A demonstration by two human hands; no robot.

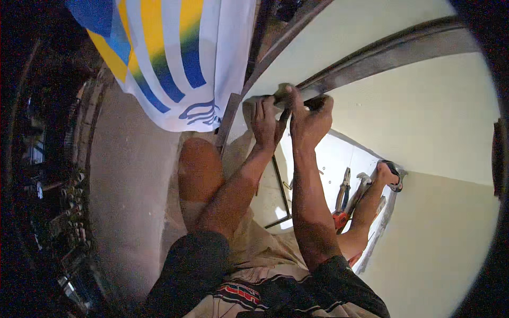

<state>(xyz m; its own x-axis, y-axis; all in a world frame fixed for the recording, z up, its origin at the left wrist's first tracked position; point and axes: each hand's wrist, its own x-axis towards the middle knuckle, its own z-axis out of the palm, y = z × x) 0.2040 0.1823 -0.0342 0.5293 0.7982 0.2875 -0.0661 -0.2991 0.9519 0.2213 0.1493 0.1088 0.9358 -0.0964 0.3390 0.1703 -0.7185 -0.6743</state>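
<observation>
From where I stand, a pinch looks the likeliest trouble: should the dark rail (403, 50) shift against the pale panel (424, 106), the left hand (265, 124), curled near the rail's lower end, could be caught. The rail slants up and rightward from beside the right hand (310, 125) (whether either hand is clamped on anything, I cannot tell).

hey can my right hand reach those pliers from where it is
Probably yes: the pliers lie uncovered to the right of the right forearm. The right hand, up by the dark rail, would likely need to draw back first.
</observation>
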